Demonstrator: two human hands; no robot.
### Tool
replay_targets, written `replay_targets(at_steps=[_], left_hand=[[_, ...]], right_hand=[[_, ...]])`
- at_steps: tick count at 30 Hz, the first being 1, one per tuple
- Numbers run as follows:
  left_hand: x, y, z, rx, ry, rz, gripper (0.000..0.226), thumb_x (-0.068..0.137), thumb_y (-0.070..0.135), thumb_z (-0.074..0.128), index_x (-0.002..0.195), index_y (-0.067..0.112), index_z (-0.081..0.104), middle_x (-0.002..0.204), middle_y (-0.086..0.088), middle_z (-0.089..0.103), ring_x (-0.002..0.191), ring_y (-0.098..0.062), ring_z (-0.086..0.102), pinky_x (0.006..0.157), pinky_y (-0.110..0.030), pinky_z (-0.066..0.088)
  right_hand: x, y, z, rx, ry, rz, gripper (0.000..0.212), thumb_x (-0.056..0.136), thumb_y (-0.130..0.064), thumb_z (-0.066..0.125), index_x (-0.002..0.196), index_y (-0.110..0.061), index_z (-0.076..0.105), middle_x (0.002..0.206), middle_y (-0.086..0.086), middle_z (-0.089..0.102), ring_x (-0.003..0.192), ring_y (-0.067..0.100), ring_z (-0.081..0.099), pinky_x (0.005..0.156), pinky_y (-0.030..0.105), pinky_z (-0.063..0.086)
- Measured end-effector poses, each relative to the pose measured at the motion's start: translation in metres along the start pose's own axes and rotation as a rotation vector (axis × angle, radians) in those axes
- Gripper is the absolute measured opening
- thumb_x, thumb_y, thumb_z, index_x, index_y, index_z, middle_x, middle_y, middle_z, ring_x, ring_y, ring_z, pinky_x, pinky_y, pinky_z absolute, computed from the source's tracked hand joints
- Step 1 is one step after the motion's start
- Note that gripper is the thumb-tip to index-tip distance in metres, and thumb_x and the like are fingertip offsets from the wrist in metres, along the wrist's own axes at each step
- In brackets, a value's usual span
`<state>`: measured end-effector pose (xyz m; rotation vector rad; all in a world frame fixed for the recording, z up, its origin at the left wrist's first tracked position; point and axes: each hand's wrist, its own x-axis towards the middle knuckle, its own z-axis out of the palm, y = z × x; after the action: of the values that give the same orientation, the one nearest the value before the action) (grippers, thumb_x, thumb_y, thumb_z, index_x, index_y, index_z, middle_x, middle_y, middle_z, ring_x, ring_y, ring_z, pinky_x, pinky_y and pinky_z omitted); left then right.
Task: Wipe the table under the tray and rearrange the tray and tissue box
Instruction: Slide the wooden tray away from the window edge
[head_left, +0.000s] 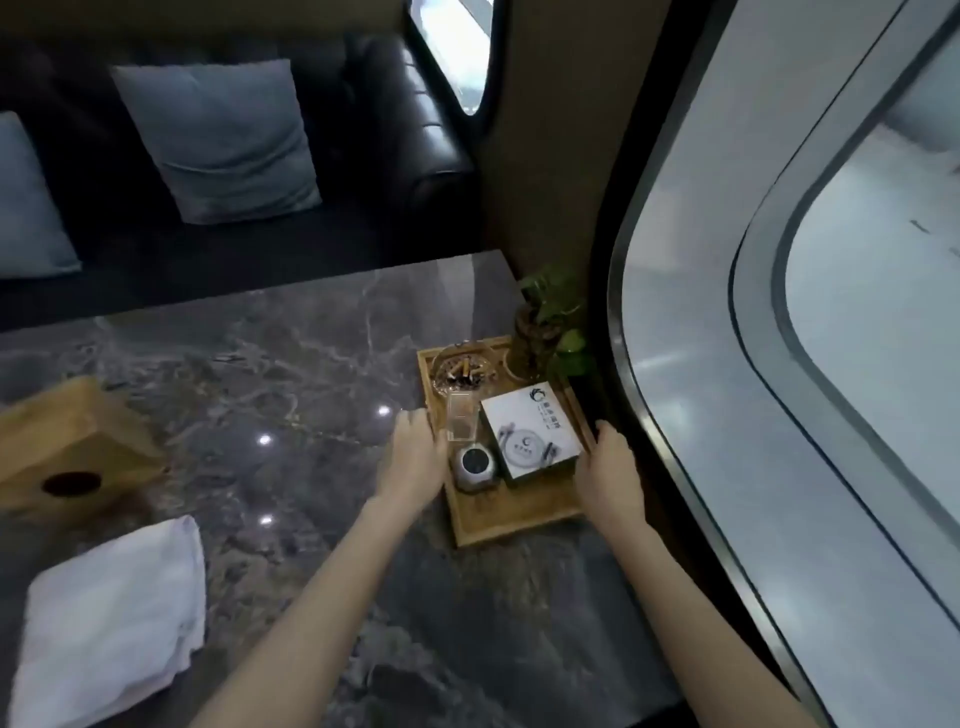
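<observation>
Tray (511, 514): wooden, stiff, at the surface's (291, 364) window edge | Load: ashtray (462, 370), plant (545, 332), box (530, 434), so top-heavy, best kept level | Grip: left hand (413, 457) and right hand (613, 467) held its 2 sides, fingers apparently curled over the rims | Tissue box (67, 452): far left.

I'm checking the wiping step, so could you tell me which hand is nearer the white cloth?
Left. The left hand is at the tray's left edge, on the side facing the white cloth; the right hand is at the tray's far edge.
</observation>
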<state>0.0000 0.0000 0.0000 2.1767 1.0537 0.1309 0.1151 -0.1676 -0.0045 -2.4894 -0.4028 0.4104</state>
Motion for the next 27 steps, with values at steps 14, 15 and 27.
replay_targets(at_steps=[14, 15, 27], left_hand=[[0.024, -0.021, 0.052, 0.009, 0.017, -0.233, 0.027, 0.092, 0.025, 0.048, 0.089, 0.002, 0.061, 0.097, -0.016, 0.056, 0.085, -0.028, 0.052, 0.069, -0.034, 0.038], [0.027, -0.023, 0.053, 0.016, 0.023, -0.235, 0.027, 0.091, 0.026, 0.050, 0.085, 0.001, 0.062, 0.094, -0.017, 0.059, 0.085, -0.030, 0.055, 0.067, -0.034, 0.039], [0.040, -0.025, 0.046, 0.101, 0.048, -0.177, 0.027, 0.085, 0.022, 0.058, 0.065, 0.006, 0.051, 0.078, -0.022, 0.064, 0.067, -0.029, 0.053, 0.055, -0.033, 0.032]], right_hand=[[0.018, 0.059, 0.026, 0.080, -0.047, 0.138, 0.037, 0.095, -0.010, 0.043, 0.132, -0.006, 0.045, 0.123, 0.022, 0.059, 0.105, 0.035, 0.060, 0.087, 0.039, 0.050], [0.019, 0.060, 0.027, 0.104, -0.030, 0.159, 0.034, 0.094, -0.010, 0.043, 0.128, -0.006, 0.049, 0.119, 0.021, 0.062, 0.102, 0.034, 0.061, 0.086, 0.038, 0.051], [0.026, 0.054, 0.040, -0.097, 0.012, 0.133, 0.016, 0.091, 0.004, 0.038, 0.101, 0.003, 0.050, 0.096, 0.026, 0.062, 0.083, 0.037, 0.062, 0.067, 0.039, 0.053]])
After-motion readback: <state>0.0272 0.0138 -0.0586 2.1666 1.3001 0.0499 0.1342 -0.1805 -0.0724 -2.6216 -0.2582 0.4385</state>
